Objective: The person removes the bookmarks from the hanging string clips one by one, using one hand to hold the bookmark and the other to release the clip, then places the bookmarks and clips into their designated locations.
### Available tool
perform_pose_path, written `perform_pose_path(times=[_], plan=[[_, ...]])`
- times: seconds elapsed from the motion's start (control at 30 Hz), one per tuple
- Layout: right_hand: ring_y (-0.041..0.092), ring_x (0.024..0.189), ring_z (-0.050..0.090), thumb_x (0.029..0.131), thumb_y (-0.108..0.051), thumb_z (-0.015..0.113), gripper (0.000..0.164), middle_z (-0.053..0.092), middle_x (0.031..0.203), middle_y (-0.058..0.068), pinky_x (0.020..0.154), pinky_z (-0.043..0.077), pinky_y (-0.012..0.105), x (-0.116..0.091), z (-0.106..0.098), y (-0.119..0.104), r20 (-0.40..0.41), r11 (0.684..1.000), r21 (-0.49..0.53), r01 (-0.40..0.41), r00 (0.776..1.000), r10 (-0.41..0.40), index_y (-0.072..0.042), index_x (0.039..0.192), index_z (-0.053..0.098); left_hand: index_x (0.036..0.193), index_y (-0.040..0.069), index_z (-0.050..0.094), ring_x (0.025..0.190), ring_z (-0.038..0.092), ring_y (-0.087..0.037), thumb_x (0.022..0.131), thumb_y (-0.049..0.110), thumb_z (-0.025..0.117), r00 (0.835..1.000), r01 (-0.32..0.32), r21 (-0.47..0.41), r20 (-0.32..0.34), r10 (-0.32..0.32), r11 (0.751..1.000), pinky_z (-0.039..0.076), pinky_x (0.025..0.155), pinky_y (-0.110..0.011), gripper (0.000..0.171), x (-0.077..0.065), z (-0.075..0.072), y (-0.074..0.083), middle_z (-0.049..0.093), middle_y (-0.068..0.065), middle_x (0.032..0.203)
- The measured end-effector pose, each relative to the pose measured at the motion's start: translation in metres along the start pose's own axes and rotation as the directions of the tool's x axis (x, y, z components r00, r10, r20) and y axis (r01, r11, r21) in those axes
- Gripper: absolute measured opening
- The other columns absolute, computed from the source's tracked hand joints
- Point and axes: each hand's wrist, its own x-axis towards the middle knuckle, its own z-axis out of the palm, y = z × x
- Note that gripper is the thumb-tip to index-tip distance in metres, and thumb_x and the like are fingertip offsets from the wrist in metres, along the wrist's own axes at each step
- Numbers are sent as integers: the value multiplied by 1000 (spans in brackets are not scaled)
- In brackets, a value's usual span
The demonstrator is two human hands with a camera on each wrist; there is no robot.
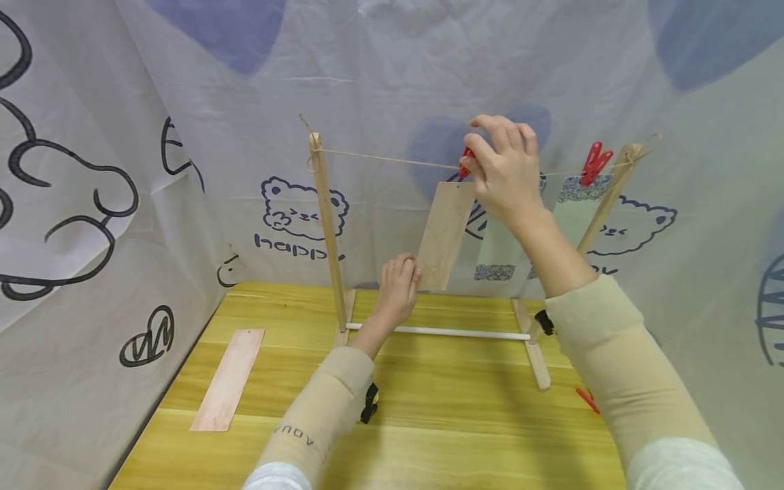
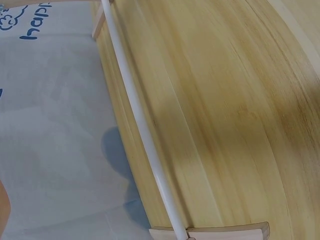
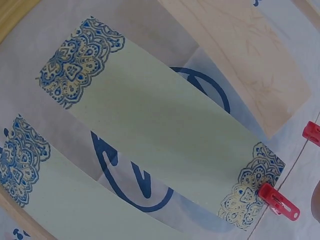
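Observation:
My left hand (image 1: pixel 398 289) pinches the lower left edge of a beige bookmark (image 1: pixel 446 235) with a small hole near its top. Faint leaf patterns show on the bookmark (image 3: pixel 250 60) in the right wrist view. Up at the string (image 1: pixel 392 160), my right hand (image 1: pixel 505 167) pinches a red clothespin (image 1: pixel 467 163). In the right wrist view this clothespin (image 3: pixel 312 131) is at the string, a little apart from the bookmark's top end. A pale green bookmark (image 3: pixel 165 125) with blue patterned ends hangs from another red clothespin (image 3: pixel 279 201). My right hand partly hides it in the head view.
Another green bookmark (image 1: pixel 578 207) hangs by the right post under red clothespins (image 1: pixel 595 163). The wooden rack has a left post (image 1: pixel 329 238) and a white crossbar (image 1: pixel 459 332). A pinkish bookmark (image 1: pixel 229 381) lies on the table's left, a red clothespin (image 1: pixel 588 399) on its right.

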Motion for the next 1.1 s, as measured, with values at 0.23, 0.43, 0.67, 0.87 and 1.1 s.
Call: perform_pose_path(times=[0.23,0.43,0.67,0.87,1.1], plan=[[28,117,41,94,-28,48,23,49,122,10,98,23,43,0,-1,1,-31,999,37,-15,999,16,-7,98,55,86,3,44,92,48,-32,99,35,16,1000,4,16,6,-4,1000,36,84,-45,44,-1,-2,0,50,-16,106],[29,117,40,93,-28,48,23,49,122,11,97,23,43,1,-3,2,-64,998,56,-9,998,13,-6,98,54,86,3,45,94,48,-33,100,34,17,1000,-5,22,1,5,1000,36,85,-44,44,-2,-3,-3,51,-17,107],[27,118,40,93,-29,47,26,49,122,10,97,23,43,0,-9,3,-81,997,74,-23,996,29,-6,99,55,86,2,44,96,48,-34,100,32,20,1000,-18,38,5,17,999,36,86,-45,42,-5,-6,-6,52,-18,107],[28,116,41,95,-40,37,40,50,122,11,97,24,44,-4,-11,4,-122,997,72,-17,992,26,-5,98,55,86,2,44,97,47,-33,100,33,17,999,-33,38,23,32,999,35,87,-45,43,-8,-12,-6,50,-18,108],[29,114,42,94,-39,43,37,50,120,12,97,24,44,-11,-16,5,-170,997,81,-15,985,29,-4,96,54,86,3,45,97,47,-31,100,34,13,999,-46,63,25,44,997,35,87,-45,47,-13,-16,-9,49,-16,108]])
